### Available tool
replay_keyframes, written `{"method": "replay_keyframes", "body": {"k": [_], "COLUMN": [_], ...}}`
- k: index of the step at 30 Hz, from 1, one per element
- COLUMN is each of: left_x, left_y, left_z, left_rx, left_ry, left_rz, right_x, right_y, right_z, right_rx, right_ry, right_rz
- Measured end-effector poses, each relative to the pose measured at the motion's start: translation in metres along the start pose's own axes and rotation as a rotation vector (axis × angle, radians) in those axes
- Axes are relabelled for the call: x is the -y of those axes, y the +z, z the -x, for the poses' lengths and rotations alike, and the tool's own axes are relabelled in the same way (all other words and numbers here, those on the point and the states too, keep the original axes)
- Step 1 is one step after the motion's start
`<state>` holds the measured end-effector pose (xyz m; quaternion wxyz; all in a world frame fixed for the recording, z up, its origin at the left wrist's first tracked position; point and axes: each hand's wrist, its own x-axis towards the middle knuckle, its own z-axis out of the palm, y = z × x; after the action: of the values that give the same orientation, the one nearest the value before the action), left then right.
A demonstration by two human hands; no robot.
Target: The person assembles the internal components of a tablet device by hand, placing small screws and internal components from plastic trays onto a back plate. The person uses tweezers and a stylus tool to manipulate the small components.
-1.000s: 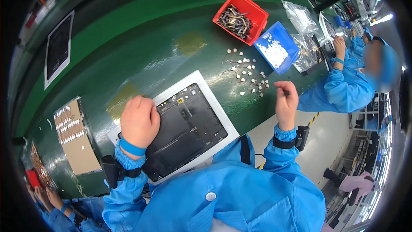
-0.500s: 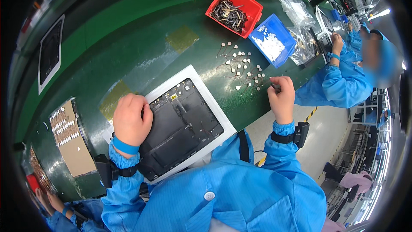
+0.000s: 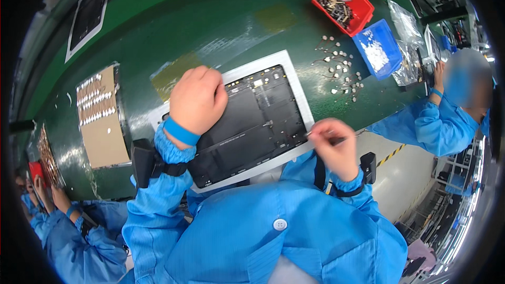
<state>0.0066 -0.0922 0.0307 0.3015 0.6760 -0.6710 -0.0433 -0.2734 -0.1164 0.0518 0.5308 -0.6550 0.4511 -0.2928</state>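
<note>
A flat black tablet-like device (image 3: 236,121) with inner parts showing lies tilted in a white frame (image 3: 296,81), near my body. My left hand (image 3: 197,100) rests over its upper left side, fingers curled down; whatever they grip is hidden. At the device's right edge is my right hand (image 3: 336,147), blurred a little, with thumb and fingers pinched together. A thin dark tool (image 3: 336,140) shows in that hand, and a small pale bit sits at the fingertips. Small round white parts with thin wires (image 3: 339,68) lie scattered on the table beyond.
A red bin (image 3: 360,8) of small dark strips and a blue bin (image 3: 386,47) of white pieces stand at the far right. Plastic bags (image 3: 407,63) lie beside them. Left is a cardboard sheet (image 3: 108,144) with rows of parts. Co-workers sit right (image 3: 447,121) and left.
My right hand has moved left and down against the device's right edge; earlier it was raised near the scattered parts. The whole view has shifted. My left hand stays on the device.
</note>
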Motion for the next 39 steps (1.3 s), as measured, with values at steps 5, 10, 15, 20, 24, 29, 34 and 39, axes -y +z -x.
{"method": "replay_keyframes", "body": {"k": [5,10,15,20,24,29,34,39], "left_x": [0.002,0.005,0.004,0.004,0.003,0.001,0.000,-0.004], "left_y": [0.000,0.003,0.004,0.006,0.003,-0.001,0.000,-0.002], "left_z": [0.003,0.005,0.005,0.001,0.003,0.005,0.004,-0.002], "left_rx": [-0.018,-0.020,-0.041,-0.055,-0.060,-0.049,-0.049,-0.023], "left_ry": [0.006,0.007,0.002,0.022,0.036,-0.005,-0.019,-0.019], "left_rz": [0.007,-0.004,0.005,0.018,0.037,0.032,0.031,0.047], "right_x": [0.005,0.010,0.011,0.015,0.021,0.041,0.059,0.052], "right_y": [0.027,0.036,0.040,0.045,0.047,0.016,-0.050,-0.091], "right_z": [0.002,0.002,0.002,-0.001,-0.005,-0.032,-0.127,-0.208], "right_rx": [0.312,0.369,0.302,0.309,0.393,0.368,-0.121,-0.155], "right_ry": [-0.082,-0.062,-0.060,-0.133,-0.142,-0.188,-0.313,-0.369], "right_rz": [0.299,0.401,0.531,0.707,0.820,0.676,0.720,1.095]}}
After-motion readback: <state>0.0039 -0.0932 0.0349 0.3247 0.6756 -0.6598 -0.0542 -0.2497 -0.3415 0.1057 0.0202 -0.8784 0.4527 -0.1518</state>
